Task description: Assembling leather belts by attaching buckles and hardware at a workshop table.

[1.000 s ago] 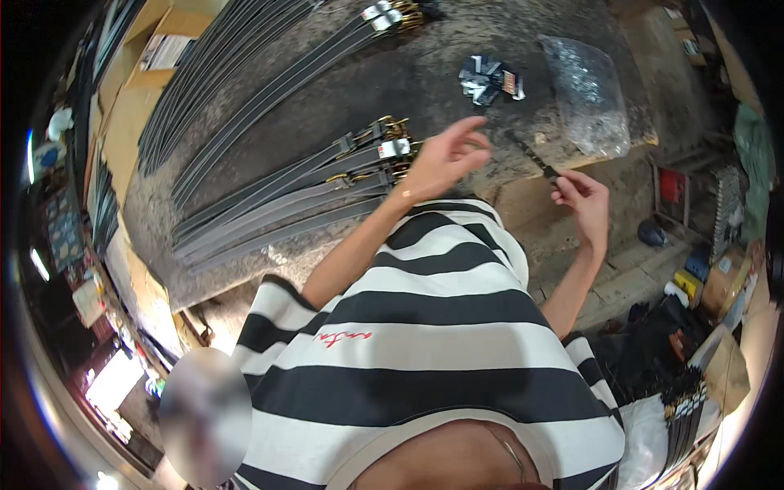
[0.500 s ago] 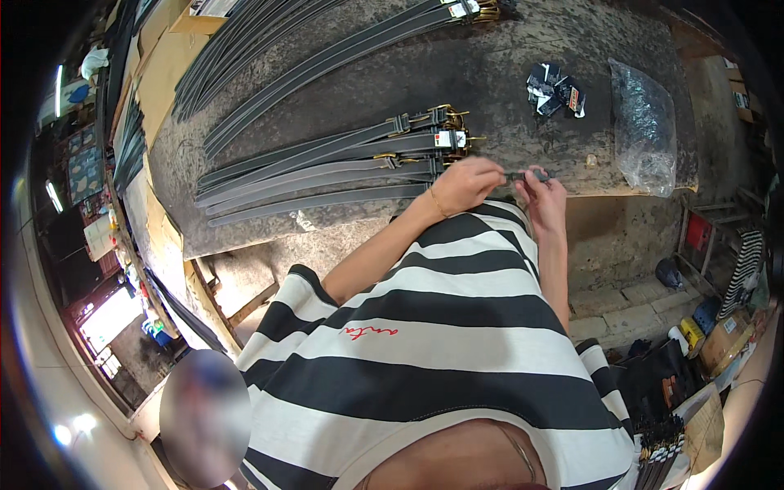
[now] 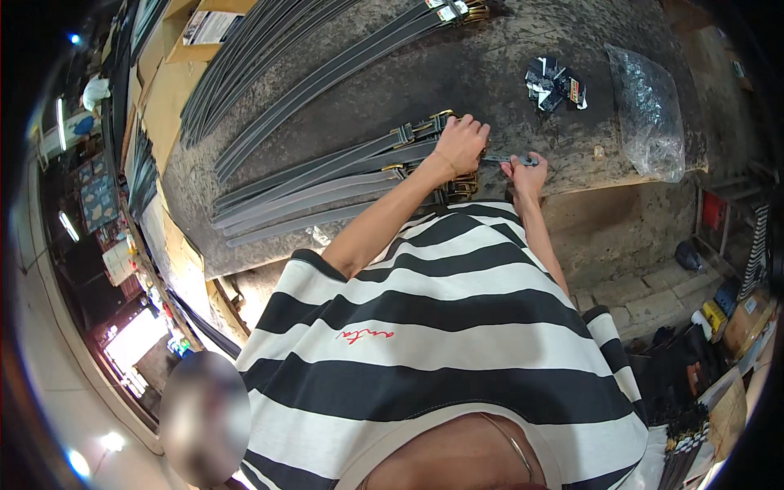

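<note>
Several dark grey belts [image 3: 318,189] with gold-coloured buckles lie side by side along the near part of the table. My left hand [image 3: 463,145] is over their buckle end, its fingers curled down; what they grip is hidden beneath the hand. To its right, my right hand [image 3: 527,176] is closed on a thin grey strip-like piece [image 3: 510,160] with a rounded end. The piece reaches from my right fingers toward the left hand. Whether it joins the belts cannot be made out.
More belts [image 3: 327,86] lie fanned out at the back left. Small black-and-white cards [image 3: 555,83] are heaped at the right, beside a clear plastic bag [image 3: 647,114] near the table's right end. An open cardboard box [image 3: 208,28] stands at the far left.
My left hand has moved left and away from me onto the buckle ends. My right hand has shifted slightly left, and the grey piece between the hands now shows longer.
</note>
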The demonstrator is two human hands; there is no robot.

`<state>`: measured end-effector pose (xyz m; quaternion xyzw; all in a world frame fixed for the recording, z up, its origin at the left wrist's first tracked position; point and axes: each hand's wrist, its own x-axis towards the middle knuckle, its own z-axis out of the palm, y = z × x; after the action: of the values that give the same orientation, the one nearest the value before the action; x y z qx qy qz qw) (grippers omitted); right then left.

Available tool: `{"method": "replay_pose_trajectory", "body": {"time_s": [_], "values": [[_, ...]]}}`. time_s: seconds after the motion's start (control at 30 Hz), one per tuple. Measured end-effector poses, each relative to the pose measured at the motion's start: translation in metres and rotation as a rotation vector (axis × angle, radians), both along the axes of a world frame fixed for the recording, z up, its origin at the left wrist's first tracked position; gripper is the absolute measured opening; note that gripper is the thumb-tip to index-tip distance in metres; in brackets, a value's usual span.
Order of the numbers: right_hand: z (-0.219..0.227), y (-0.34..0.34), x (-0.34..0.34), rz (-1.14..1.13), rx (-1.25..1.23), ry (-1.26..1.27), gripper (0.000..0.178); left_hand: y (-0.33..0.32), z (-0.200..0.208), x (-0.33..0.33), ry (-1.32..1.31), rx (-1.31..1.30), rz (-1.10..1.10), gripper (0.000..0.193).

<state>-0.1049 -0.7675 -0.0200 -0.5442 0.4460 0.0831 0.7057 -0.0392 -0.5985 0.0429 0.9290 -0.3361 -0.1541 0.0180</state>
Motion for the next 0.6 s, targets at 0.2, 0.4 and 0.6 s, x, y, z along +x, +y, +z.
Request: {"method": "replay_pose_trajectory", "body": {"time_s": [0.2, 0.4, 0.6], "values": [[0.024, 0.011, 0.014, -0.203, 0.398, 0.002, 0.059, 0.025, 0.006, 0.0, 0.25, -0.672, 0.279, 0.059], [0.004, 0.015, 0.015, -0.126, 0.673, -0.004, 0.049, 0.03, 0.0, -0.006, 0.414, -0.869, 0.392, 0.044], [0.003, 0.016, 0.016, -0.083, 0.679, -0.028, 0.047, 0.032, -0.006, -0.005, 0.423, -0.863, 0.397, 0.027]]}}
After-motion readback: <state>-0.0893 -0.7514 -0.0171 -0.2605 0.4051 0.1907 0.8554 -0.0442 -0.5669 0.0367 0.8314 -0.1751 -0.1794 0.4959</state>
